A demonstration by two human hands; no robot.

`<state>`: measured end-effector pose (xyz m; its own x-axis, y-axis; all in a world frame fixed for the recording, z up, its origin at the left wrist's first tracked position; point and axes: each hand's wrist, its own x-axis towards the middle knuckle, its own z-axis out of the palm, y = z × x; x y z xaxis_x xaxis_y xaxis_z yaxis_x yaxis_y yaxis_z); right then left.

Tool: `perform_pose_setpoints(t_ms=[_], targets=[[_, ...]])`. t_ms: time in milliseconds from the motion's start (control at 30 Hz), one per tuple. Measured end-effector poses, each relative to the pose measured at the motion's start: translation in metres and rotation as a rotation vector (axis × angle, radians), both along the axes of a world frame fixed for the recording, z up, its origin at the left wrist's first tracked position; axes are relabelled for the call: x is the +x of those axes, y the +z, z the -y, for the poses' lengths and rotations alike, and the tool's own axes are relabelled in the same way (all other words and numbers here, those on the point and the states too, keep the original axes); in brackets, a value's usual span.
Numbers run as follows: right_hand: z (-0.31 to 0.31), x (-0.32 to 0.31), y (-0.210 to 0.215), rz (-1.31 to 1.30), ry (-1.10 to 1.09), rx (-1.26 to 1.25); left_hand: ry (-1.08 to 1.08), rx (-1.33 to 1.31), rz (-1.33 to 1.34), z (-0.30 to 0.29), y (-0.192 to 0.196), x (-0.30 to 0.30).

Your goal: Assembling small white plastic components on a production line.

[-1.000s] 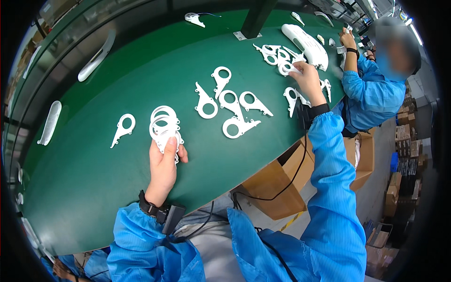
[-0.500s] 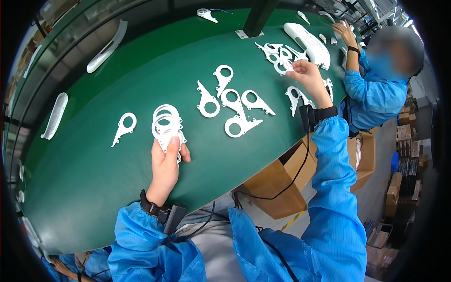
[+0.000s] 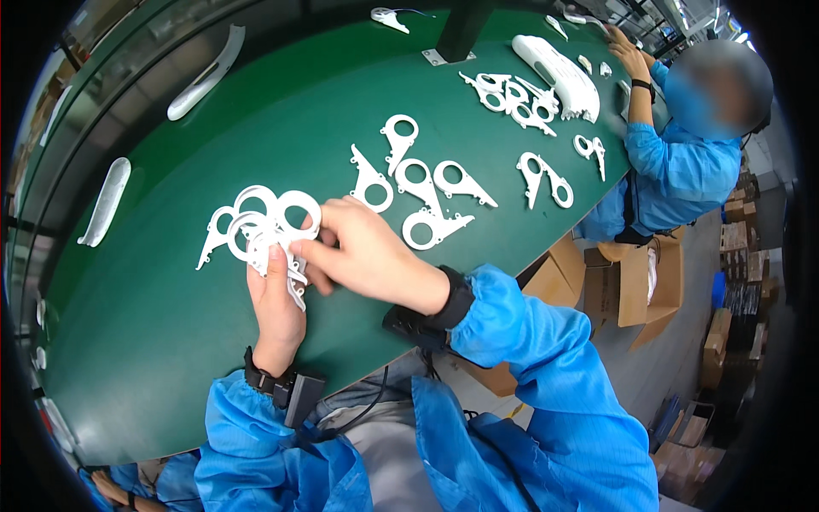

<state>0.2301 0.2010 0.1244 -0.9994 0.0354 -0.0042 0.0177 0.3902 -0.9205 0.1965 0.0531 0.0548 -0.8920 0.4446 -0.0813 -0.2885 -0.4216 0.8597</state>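
Note:
My left hand (image 3: 277,320) is closed round a fanned bunch of white plastic ring-shaped parts (image 3: 253,203), each a ring with a pointed tail. The fingers of my right hand (image 3: 367,247) pinch one white ring part (image 3: 298,195) at the right side of that bunch, touching the others. Beside the bunch, on its left, another ring part (image 3: 207,247) lies on the table, partly covered in view. Several more ring parts (image 3: 415,173) lie in a loose cluster just right of my hands. Tails of the held parts are mostly hidden by my fingers.
The green table (image 3: 171,341) carries a far pile of ring parts (image 3: 515,92), pairs nearer its right edge, a large white shell (image 3: 559,77) and curved white strips (image 3: 104,202). A dark post (image 3: 465,34) rises at the back. A co-worker (image 3: 691,162) reaches in from the right, near cardboard boxes (image 3: 648,299).
My right hand has left the far pile, where the ring part it held now lies, and come to the left hand's bunch. The bunch is fanned wider and has shifted left.

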Motion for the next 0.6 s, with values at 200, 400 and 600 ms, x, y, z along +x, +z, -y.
perform_pose_setpoints(t_ms=[200,400,600], targets=[[-0.059,0.003,0.033,-0.036,-0.154,0.343,0.001,-0.017,0.057,0.009,0.005,-0.004],[-0.24,0.011,-0.005,0.221,-0.762,1.048,-0.068,-0.035,-0.03,-0.008,0.007,0.0],[-0.231,0.027,-0.003,0.177,-0.643,1.033,-0.072,-0.09,-0.088,-0.004,0.006,0.002]])
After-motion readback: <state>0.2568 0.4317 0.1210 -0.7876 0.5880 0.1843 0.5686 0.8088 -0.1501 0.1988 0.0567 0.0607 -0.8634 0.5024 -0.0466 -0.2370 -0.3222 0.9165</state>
